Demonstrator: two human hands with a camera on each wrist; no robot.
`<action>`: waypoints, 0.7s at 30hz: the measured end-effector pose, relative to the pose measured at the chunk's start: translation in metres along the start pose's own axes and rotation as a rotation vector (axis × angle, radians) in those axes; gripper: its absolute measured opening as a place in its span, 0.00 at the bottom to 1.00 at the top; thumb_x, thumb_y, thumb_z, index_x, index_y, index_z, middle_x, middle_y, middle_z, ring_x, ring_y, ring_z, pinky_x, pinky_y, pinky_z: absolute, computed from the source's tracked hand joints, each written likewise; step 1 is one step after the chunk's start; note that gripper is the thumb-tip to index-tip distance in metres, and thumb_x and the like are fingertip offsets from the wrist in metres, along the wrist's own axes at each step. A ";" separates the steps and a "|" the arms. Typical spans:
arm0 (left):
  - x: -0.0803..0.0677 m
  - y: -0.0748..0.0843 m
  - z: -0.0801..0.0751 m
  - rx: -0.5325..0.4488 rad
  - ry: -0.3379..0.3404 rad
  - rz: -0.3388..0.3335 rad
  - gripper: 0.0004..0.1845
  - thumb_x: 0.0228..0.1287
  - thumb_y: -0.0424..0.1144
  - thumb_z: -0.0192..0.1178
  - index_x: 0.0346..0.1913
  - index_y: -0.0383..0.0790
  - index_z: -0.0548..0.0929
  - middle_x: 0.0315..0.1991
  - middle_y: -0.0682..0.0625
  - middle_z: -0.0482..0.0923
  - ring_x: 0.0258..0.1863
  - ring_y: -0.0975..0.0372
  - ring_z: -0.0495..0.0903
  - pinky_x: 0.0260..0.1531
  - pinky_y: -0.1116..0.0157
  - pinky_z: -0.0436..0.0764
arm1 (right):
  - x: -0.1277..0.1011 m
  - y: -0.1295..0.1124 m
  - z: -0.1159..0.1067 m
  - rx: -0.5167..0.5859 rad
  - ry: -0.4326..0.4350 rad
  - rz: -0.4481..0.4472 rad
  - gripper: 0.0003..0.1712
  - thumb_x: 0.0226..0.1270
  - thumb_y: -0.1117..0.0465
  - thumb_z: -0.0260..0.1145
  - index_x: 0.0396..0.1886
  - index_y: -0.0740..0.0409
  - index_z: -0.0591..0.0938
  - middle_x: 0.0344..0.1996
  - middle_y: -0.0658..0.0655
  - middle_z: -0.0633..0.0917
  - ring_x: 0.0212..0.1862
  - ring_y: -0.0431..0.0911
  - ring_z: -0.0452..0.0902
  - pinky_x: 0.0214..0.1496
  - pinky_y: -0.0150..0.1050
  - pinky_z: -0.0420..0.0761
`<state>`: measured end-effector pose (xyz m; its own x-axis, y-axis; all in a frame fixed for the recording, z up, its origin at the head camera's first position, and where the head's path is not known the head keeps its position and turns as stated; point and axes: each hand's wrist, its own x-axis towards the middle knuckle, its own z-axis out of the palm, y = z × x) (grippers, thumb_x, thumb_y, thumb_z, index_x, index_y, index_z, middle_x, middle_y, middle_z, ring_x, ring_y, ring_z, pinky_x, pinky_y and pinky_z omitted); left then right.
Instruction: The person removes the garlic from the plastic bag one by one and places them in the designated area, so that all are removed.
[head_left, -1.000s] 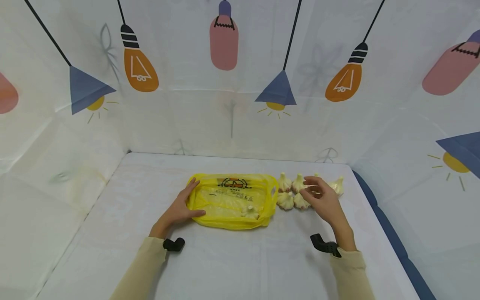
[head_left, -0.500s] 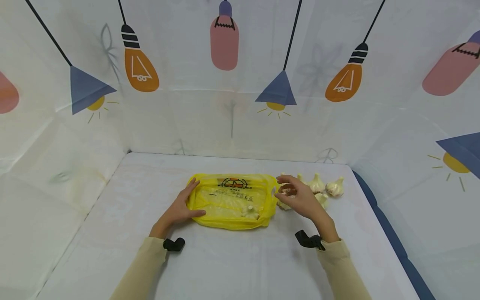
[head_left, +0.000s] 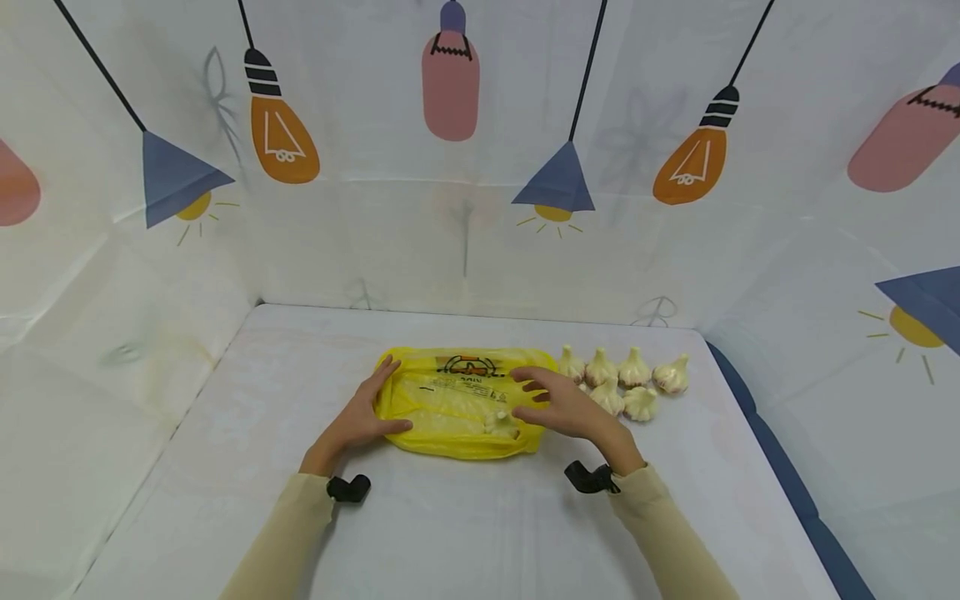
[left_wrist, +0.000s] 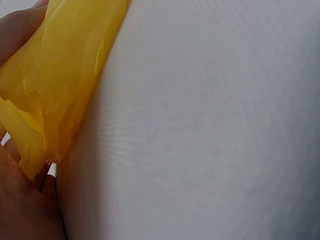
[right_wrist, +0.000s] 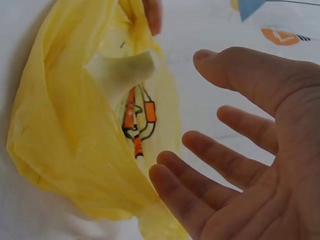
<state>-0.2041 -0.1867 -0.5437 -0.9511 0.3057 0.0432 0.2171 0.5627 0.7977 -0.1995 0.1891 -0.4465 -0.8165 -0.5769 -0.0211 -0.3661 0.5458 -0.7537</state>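
A yellow plastic bag [head_left: 450, 408] lies spread on the table with printing inside. My left hand [head_left: 363, 412] holds its left end, thumb at the near rim and fingers at the far rim; the left wrist view shows yellow film [left_wrist: 75, 65] between thumb and fingers. One garlic bulb [head_left: 500, 425] is in the bag, and a pale garlic stem [right_wrist: 125, 70] shows there in the right wrist view. Over the bag's right end hovers my right hand [head_left: 566, 406], fingers spread and holding nothing. More garlic bulbs [head_left: 633, 367] lie right of the bag, some partly behind that hand.
White cloth covers the table [head_left: 450, 525]. Behind and at both sides rises white sheeting [head_left: 480, 233] with lamp prints. A dark blue edge [head_left: 772, 458] runs along the table's right side.
My right hand has moved left from above the garlic bulbs to the bag's right end, and its fingers have spread. The left hand and the bag have stayed in place.
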 end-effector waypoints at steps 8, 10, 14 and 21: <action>0.001 0.001 0.000 0.008 -0.003 0.006 0.58 0.46 0.55 0.74 0.77 0.53 0.49 0.79 0.50 0.37 0.77 0.46 0.41 0.70 0.38 0.46 | 0.006 0.000 0.003 -0.037 -0.073 0.048 0.35 0.63 0.50 0.68 0.69 0.49 0.68 0.65 0.62 0.73 0.62 0.61 0.72 0.59 0.55 0.76; 0.001 0.002 0.000 0.009 -0.005 0.007 0.59 0.46 0.55 0.74 0.77 0.53 0.49 0.79 0.50 0.37 0.77 0.46 0.41 0.70 0.38 0.46 | 0.008 0.001 0.005 -0.030 -0.089 0.052 0.36 0.64 0.50 0.68 0.70 0.51 0.68 0.65 0.62 0.72 0.62 0.61 0.72 0.59 0.56 0.76; 0.002 0.000 0.000 0.018 -0.005 0.006 0.58 0.47 0.55 0.74 0.77 0.53 0.49 0.79 0.50 0.37 0.77 0.46 0.41 0.70 0.38 0.47 | 0.008 0.003 0.007 -0.005 -0.118 0.049 0.37 0.65 0.51 0.67 0.71 0.55 0.66 0.66 0.63 0.71 0.63 0.62 0.70 0.60 0.57 0.75; 0.001 -0.001 -0.001 0.016 -0.005 0.000 0.58 0.46 0.55 0.74 0.77 0.54 0.49 0.79 0.50 0.37 0.77 0.46 0.42 0.70 0.38 0.47 | 0.009 0.006 0.014 0.002 -0.136 0.050 0.37 0.64 0.53 0.68 0.70 0.55 0.67 0.67 0.62 0.71 0.63 0.61 0.70 0.60 0.56 0.75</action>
<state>-0.2057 -0.1871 -0.5439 -0.9501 0.3093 0.0402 0.2205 0.5751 0.7878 -0.2027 0.1790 -0.4602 -0.7654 -0.6265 -0.1471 -0.3259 0.5745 -0.7508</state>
